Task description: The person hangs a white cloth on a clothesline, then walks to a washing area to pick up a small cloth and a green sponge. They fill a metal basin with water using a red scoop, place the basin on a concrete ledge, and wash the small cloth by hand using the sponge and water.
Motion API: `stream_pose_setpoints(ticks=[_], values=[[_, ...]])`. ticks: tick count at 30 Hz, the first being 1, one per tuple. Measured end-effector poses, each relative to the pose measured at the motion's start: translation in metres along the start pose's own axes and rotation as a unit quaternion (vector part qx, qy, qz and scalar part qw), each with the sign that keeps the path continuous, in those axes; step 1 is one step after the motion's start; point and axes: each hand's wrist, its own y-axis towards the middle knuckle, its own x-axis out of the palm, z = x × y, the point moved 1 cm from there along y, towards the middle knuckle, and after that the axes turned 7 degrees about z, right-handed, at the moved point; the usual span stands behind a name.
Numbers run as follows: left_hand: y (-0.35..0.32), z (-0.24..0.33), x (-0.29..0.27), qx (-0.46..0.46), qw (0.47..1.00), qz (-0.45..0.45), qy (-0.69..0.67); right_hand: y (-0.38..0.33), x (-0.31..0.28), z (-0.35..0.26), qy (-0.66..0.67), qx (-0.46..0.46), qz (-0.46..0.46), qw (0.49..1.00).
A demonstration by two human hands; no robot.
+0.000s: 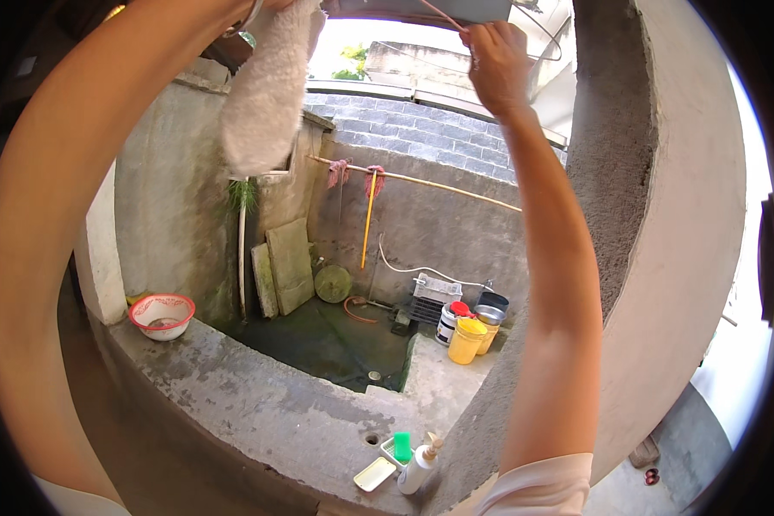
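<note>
**Towel going up over a concrete yard**

A walled concrete yard is lying below, with a grey ledge (258, 404) curving across the lower part of the view and a damp sunken floor behind it. Both arms are reaching overhead. The right hand (496, 62) is closing in a fist around a thin pinkish line (443, 15) near the top edge of the view. The left hand is sitting at the very top edge (mostly cut off, so how its fingers are set cannot be told), and a white fluffy towel (267, 95) is hanging down from it, well apart from the ledge and just left of the right hand.

On the ledge's left end a red-rimmed bowl (162, 314) is resting. At its near edge a white pump bottle (417, 469) is standing beside a green sponge (402, 446) and a pale tray (374, 474). Across the sunken floor, by the far wall, a yellow bucket (466, 339) is standing among other pails, and a long bamboo pole (421, 182) is running along that wall.
</note>
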Motion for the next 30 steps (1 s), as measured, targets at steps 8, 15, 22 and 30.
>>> stream_pose_setpoints(ticks=[8,15,22,30], values=[[0.007,0.005,-0.021,0.010,0.998,-0.017,0.053,-0.038,-0.012,0.061,-0.082,-0.042,-0.099,0.991],[0.017,0.012,-0.030,0.023,0.997,0.004,0.071,-0.031,-0.038,0.063,-0.188,0.010,-0.241,0.952],[0.001,0.029,-0.044,0.025,0.995,0.001,0.098,0.018,-0.031,-0.071,0.605,0.584,0.259,0.475],[-0.005,0.017,0.007,-0.026,1.000,-0.010,-0.007,0.008,-0.065,-0.060,0.674,0.591,0.263,0.357]])
